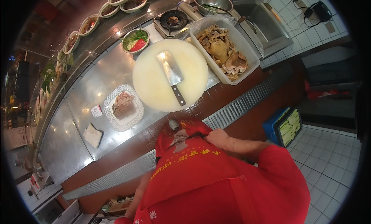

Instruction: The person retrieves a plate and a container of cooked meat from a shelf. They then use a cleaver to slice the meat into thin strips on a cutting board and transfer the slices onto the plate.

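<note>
My right hand (218,139) is closed on the upper edge of the red apron (185,177), which bears yellow writing. Of my left arm only the forearm shows, at lower left; the apron hides the hand. Before me lies a round white cutting board (147,79). A cleaver (171,67) rests flat on it, its dark riveted handle towards me. Left of the board, a patterned white plate (137,119) holds sliced meat (123,105). Neither hand touches the board, the cleaver or the plate.
Right of the board stands a plastic tub (255,61) of cooked meats. Behind are a bowl of vegetables (135,41), a portable gas stove (173,22), a steel bowl (213,3) and a sink (269,26). A folded cloth (93,135) lies left. A blue crate (272,124) sits on the floor.
</note>
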Available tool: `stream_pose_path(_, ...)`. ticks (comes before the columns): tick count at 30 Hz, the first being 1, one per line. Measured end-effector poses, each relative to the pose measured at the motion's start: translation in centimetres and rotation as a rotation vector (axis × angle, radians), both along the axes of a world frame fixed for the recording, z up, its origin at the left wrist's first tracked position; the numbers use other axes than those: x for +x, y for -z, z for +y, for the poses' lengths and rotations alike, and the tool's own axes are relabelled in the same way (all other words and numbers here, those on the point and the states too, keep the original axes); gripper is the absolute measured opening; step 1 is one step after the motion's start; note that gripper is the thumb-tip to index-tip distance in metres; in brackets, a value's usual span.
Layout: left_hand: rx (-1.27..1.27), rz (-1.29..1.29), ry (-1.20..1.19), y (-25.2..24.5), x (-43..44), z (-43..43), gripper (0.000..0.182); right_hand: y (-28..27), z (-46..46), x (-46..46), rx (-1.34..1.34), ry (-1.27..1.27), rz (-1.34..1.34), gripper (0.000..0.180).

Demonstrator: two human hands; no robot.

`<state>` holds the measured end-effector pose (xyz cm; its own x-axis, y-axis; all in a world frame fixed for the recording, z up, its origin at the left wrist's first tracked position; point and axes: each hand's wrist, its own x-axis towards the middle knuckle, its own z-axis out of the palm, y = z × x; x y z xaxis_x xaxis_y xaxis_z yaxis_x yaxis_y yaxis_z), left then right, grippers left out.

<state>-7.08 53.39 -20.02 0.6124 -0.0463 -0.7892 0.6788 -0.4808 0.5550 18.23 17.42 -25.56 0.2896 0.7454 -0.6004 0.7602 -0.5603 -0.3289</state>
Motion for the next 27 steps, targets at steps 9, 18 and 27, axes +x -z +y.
stream_pose_path(9,-0.122,-0.05,-0.049,0.6,1.0,2.3,0.043,1.7,0.8,-1.3,0.364,0.38,-0.264,0.015)
stream_pose_path(18,-0.069,0.19,-0.295,6.4,-2.4,3.7,0.038,4.7,3.3,-1.0,-0.202,0.703,0.061,0.023)
stream_pose_path(27,-0.027,0.161,-0.356,8.1,-4.6,3.8,0.038,1.7,1.3,0.4,-0.144,1.145,0.74,0.037)
